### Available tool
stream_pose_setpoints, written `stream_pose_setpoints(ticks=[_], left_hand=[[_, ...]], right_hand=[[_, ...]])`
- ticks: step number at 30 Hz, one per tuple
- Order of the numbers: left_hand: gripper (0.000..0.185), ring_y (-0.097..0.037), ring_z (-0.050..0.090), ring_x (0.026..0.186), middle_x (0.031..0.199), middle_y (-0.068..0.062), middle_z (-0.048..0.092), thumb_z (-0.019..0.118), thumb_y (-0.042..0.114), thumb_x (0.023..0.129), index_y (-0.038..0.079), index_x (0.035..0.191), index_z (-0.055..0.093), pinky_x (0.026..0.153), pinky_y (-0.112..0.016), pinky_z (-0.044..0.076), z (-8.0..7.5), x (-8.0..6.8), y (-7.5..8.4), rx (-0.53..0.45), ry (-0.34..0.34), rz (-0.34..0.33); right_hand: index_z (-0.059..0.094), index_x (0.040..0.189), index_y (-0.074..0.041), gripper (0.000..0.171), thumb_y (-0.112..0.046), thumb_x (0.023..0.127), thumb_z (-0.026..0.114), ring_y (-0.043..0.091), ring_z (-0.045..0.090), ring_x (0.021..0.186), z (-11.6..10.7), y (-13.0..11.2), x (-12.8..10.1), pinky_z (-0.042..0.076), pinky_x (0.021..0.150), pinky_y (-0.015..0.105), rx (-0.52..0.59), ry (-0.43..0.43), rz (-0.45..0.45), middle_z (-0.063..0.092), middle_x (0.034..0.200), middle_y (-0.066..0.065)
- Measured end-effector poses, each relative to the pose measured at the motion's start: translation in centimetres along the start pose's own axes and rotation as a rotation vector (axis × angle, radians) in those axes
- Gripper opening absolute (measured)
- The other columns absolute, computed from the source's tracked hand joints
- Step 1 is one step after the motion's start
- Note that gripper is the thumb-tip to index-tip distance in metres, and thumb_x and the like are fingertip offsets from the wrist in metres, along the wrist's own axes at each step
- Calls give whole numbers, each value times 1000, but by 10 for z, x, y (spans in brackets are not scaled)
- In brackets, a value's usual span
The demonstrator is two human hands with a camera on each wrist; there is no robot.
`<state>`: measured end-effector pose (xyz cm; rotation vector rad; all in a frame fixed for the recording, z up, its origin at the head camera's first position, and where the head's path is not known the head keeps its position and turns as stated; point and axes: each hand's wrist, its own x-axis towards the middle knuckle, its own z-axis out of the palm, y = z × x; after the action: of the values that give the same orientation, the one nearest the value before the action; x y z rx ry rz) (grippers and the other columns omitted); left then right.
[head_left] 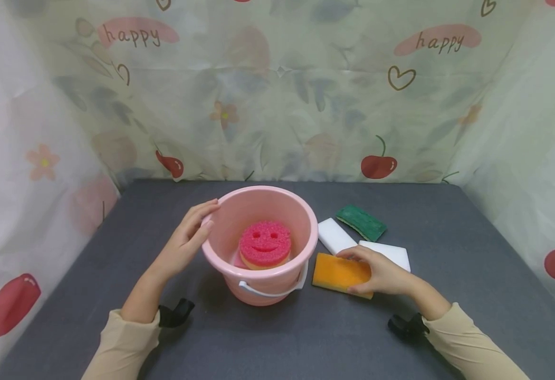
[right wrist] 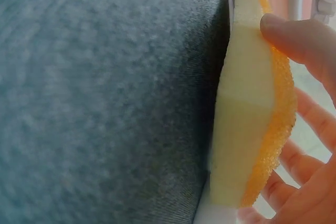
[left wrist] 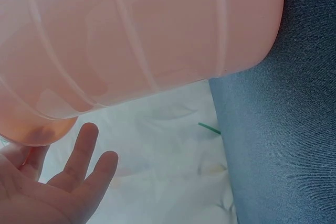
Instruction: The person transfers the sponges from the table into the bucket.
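A pink bucket (head_left: 263,287) stands upright on the dark table, its white handle hanging down the front. Inside it lies a round pink smiley sponge (head_left: 265,244), with more pink partly hidden beneath. My left hand (head_left: 189,232) holds the bucket's left rim with thumb and fingertips; two other fingers stretch out straight in the left wrist view. To the bucket's right, my right hand (head_left: 384,270) grips an orange sponge (head_left: 338,272) between thumb and fingers. The right wrist view shows its pale yellow layer and orange top (right wrist: 278,124) bowed in the grip, close to the table.
Behind the orange sponge lie two white sponges, one at the left (head_left: 336,236) and one at the right (head_left: 389,254), with a green scouring pad (head_left: 361,222) farther back. Printed cloth (head_left: 277,126) encloses the table (head_left: 287,343) at the back and sides.
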<state>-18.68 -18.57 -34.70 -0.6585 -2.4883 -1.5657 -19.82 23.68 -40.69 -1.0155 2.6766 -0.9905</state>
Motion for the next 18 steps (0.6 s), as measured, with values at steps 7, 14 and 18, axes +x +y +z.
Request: stream_pose_setpoints(ticks=[7, 14, 18], left_hand=[[42, -24, 32, 134, 149, -8, 32, 46, 15, 96, 11, 138, 43, 93, -6, 36, 0, 0, 0, 9, 4, 5], [42, -27, 32, 134, 148, -10, 32, 45, 11, 96, 9, 138, 43, 93, -5, 34, 1, 0, -1, 4, 9, 17], [42, -27, 32, 134, 148, -10, 33, 45, 10, 96, 9, 137, 44, 94, -4, 34, 1, 0, -1, 0, 10, 24]], right_hand=[[55, 123, -13, 61, -32, 71, 81, 18, 54, 109, -2, -1, -1, 45, 96, 41, -4, 23, -24, 61, 120, 1], [56, 121, -14, 58, -31, 72, 80, 16, 54, 107, -5, -4, -2, 45, 96, 39, -12, 33, -27, 62, 119, 0], [56, 121, -14, 56, -31, 72, 80, 16, 54, 107, -7, -5, -1, 46, 96, 39, -13, 34, -39, 62, 119, 0]])
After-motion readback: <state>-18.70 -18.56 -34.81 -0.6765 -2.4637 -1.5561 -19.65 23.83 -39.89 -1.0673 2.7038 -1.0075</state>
